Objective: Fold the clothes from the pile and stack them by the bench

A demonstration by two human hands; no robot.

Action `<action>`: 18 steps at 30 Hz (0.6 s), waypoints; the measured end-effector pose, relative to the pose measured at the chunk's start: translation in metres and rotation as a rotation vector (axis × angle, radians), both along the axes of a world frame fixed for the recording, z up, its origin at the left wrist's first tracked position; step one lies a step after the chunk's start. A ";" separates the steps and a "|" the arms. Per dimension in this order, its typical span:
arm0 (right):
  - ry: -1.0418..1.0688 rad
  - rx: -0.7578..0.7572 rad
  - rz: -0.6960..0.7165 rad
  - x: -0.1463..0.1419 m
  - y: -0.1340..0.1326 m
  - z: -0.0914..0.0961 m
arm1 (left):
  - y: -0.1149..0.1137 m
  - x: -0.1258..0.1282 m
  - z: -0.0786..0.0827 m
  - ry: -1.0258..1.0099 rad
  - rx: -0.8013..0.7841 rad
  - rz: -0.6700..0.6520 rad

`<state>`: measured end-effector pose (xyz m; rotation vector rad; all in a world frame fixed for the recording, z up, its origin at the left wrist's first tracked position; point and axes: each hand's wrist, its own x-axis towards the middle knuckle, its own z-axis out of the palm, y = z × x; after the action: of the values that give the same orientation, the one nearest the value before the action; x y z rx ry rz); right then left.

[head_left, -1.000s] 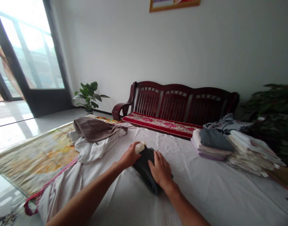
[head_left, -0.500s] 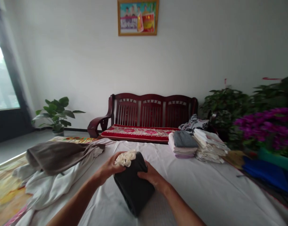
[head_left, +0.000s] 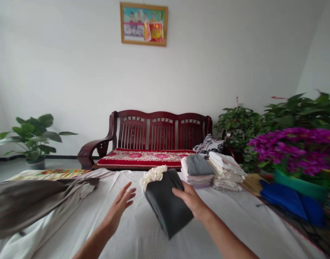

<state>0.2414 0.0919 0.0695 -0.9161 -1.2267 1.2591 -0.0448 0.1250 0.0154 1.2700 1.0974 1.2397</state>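
A folded dark grey garment (head_left: 167, 201) with a cream ruffled trim (head_left: 153, 177) at its upper left corner is in front of me, over the white sheet. My right hand (head_left: 190, 198) grips its right edge, thumb on top and the fingers hidden beneath. To its left, my left hand (head_left: 121, 207) is apart from the cloth, fingers stretched out and holding nothing. Beyond the right hand stands a folded stack (head_left: 198, 171) with a grey piece on top of pale ones. Right against it is a taller stack of white folded cloths (head_left: 225, 171).
A brown garment (head_left: 32, 201) lies loosely spread at the left of the white sheet (head_left: 127, 237). Behind is a red wooden bench (head_left: 159, 133) with a patterned cushion (head_left: 209, 145). Purple flowers (head_left: 297, 147) and blue fabric (head_left: 289, 201) are at the right.
My left hand has let go of the garment and opened to its left. My right hand keeps hold and has shifted it to the right. The view has turned right.
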 end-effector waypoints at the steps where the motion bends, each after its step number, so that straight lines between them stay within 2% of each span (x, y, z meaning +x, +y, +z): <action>1: -0.011 0.005 -0.049 0.014 0.006 0.012 | 0.004 0.000 -0.012 0.064 -0.009 0.056; 3: -0.070 0.029 -0.158 0.043 0.022 0.036 | 0.012 -0.001 -0.036 0.222 0.014 0.143; 5: -0.131 0.083 -0.274 0.073 0.042 0.058 | 0.018 -0.002 -0.058 0.360 0.091 0.158; 8: -0.183 0.104 -0.403 0.114 0.075 0.083 | 0.023 -0.002 -0.078 0.528 0.204 0.131; 11: -0.251 0.064 -0.540 0.145 0.103 0.098 | 0.023 -0.002 -0.083 0.617 0.238 0.133; 13: -0.294 0.047 -0.590 0.160 0.116 0.101 | 0.023 -0.004 -0.082 0.629 0.223 0.131; 18: -0.508 -0.003 -0.660 0.178 0.135 0.090 | 0.025 -0.006 -0.080 0.678 0.241 0.090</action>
<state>0.4192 0.2273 0.1596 -1.5473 -1.1486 0.5122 -0.0508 0.1497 -0.0646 1.9236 1.5212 1.0460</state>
